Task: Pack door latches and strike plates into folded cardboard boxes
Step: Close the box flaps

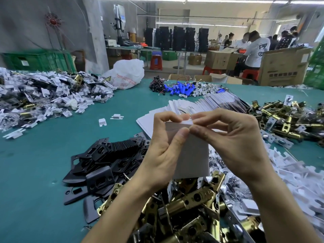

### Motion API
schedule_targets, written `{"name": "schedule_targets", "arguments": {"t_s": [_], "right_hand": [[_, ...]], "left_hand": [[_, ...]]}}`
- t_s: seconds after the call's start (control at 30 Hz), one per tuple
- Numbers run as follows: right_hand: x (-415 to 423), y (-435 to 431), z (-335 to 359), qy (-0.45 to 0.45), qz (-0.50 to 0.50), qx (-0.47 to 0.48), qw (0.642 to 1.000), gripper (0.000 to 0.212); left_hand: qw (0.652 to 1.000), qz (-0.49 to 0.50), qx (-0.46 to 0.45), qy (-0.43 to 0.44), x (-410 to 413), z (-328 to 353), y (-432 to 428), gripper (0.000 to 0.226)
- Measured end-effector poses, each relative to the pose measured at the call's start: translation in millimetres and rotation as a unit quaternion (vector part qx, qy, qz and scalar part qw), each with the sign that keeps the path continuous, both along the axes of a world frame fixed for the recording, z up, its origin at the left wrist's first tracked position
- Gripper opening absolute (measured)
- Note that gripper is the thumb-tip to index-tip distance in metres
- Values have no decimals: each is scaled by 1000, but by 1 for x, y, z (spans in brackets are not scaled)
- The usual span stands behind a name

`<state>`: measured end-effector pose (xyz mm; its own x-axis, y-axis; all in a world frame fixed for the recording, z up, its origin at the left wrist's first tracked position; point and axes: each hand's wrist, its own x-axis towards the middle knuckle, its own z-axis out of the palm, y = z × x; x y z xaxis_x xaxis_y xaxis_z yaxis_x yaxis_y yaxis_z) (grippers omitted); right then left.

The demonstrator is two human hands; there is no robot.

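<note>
Plain white cardboard box upright between your hands, left hand and right hand pinching its top edge, inside hidden

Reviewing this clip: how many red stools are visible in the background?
3. The left stool stands by the far table, the middle stool beside a carton, the right stool under a seated person. More may be hidden.
</note>
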<state>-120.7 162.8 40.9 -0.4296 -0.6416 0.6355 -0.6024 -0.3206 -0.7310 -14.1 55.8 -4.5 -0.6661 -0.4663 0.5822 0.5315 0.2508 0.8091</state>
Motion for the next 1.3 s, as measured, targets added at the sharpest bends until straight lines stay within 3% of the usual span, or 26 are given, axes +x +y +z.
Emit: {"name": "schedule_targets", "arguments": {"t_s": [0.2,0.47,0.6,0.77,0.9,1.07,1.2,1.3], "right_hand": [[-14,4,-5,11,52,28,998,22],[-18,-2,-11,-49,81,63,993,16],[-19,2,-11,-61,85,87,991,21],[-17,6,-8,-125,26,-28,991,21],[-18,2,-10,-174,3,-57,983,20],[-21,2,-20,-149,-10,76,986,53],[-25,3,-25,-116,-28,158,980,29],[-28,5,-27,-83,-21,204,975,24]], "left_hand": [[999,7,34,22,-1,-2,-3,18],[997,71,-6,29,1,-12,-11,13],[997,74,-16,-21,2,-11,-12,23],[983,10,22,-181,7,-6,-14,62],[974,5,31,-223,7,0,-8,50],[967,96,127,-200,12,2,-26,45],[919,225,260,-192,16,-5,-87,29],[876,296,308,-223,21,-13,-145,29]]}}
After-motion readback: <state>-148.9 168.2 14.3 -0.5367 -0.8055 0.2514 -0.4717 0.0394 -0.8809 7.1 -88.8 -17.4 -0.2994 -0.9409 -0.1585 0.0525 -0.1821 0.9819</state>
